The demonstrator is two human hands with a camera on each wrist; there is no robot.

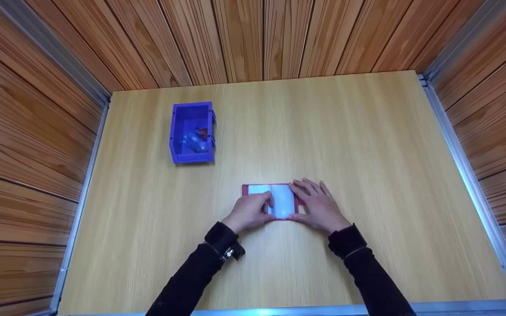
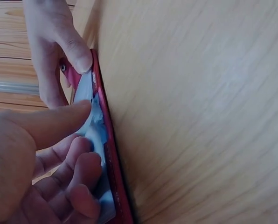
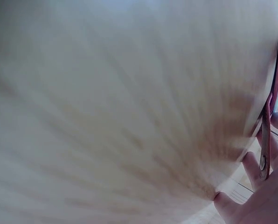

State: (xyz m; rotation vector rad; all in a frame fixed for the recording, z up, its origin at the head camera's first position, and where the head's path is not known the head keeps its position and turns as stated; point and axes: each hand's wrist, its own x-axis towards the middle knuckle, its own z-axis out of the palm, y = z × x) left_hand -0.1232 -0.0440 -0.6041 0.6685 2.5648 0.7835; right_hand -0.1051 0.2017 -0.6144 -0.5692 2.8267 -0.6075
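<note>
A red card holder [image 1: 244,190] lies opened on the wooden table, with pale, glossy plastic sleeves [image 1: 283,202] inside. My left hand [image 1: 249,210] is over its left half, fingers curled. In the left wrist view, the left thumb [image 2: 78,116] and fingers pinch a clear sleeve. My right hand [image 1: 319,206] spans the holder's right edge, thumb at the lower corner and index finger at the upper one. Its other fingers spread beyond the holder. A red strap with a snap button [image 3: 263,161] sticks out beside the right hand in the right wrist view.
A blue bin [image 1: 174,131] stands on the table [image 1: 345,131] at the back left, with a clear plastic item [image 1: 195,140] and something orange-red inside. Wood-panelled walls [image 1: 262,39] enclose the back and sides. A metal rail [image 1: 279,310] borders the front edge.
</note>
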